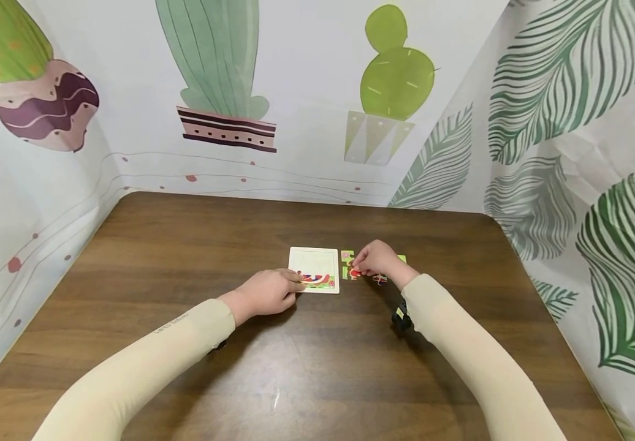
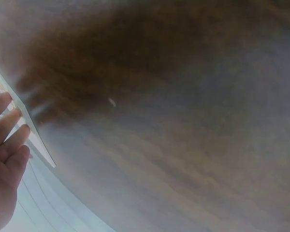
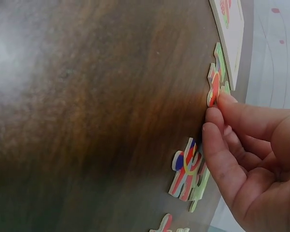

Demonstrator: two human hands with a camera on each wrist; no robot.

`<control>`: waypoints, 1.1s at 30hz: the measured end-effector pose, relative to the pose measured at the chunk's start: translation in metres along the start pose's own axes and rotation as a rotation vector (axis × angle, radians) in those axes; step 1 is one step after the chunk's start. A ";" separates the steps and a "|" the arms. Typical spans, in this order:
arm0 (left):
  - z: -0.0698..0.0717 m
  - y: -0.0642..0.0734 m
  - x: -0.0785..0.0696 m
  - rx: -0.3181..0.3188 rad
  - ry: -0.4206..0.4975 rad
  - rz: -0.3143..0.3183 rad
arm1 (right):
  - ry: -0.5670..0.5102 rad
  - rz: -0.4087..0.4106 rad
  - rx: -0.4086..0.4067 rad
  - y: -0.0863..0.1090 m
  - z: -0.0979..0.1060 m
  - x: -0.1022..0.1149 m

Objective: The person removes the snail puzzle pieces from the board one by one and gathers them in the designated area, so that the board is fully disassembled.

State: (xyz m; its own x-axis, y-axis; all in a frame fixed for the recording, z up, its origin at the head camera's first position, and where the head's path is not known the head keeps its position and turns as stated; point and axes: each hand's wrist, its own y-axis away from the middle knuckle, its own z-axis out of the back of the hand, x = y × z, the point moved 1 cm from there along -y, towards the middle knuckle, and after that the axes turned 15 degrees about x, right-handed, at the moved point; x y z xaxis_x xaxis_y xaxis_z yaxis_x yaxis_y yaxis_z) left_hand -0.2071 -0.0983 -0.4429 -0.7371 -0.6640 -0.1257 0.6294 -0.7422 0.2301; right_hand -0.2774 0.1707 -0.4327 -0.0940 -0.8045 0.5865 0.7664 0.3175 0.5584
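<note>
A square puzzle tray (image 1: pixel 315 257) with a pale rim lies flat on the table, its lower part filled with colourful pieces (image 1: pixel 317 280). My left hand (image 1: pixel 270 290) rests at the tray's left edge, fingertips on its lower left corner. In the left wrist view the extended fingers (image 2: pixel 9 135) overlap the tray's edge (image 2: pixel 37 140). Just right of the tray, my right hand (image 1: pixel 377 258) pinches a red and green jigsaw piece (image 3: pixel 214 87) between thumb and forefinger, low over the table. The fingertips cover part of that piece.
More jigsaw pieces (image 3: pixel 187 171) lie loose on the table beneath and beside the right hand, some hidden by it. The brown wooden table (image 1: pixel 212 233) meets a cloth backdrop (image 1: pixel 306 92) printed with cacti and leaves at its back and sides.
</note>
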 end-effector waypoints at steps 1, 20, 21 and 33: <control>0.000 0.000 0.000 -0.005 -0.007 -0.004 | 0.005 -0.001 0.000 0.000 0.000 0.000; -0.001 -0.005 -0.003 -0.087 -0.070 -0.019 | -0.088 0.063 0.007 0.015 0.005 0.004; -0.001 -0.004 -0.004 -0.090 -0.067 -0.016 | -0.096 0.074 -0.001 0.016 0.004 0.005; -0.001 -0.012 -0.022 -0.011 -0.066 -0.048 | -0.259 0.191 -0.037 0.017 -0.022 0.011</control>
State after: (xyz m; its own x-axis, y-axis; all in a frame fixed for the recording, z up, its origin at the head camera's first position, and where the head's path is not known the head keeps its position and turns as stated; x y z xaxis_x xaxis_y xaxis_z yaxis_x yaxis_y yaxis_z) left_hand -0.1987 -0.0746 -0.4437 -0.7805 -0.6209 -0.0726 0.5957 -0.7740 0.2146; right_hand -0.2514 0.1560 -0.4294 -0.1008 -0.5763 0.8110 0.8077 0.4285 0.4049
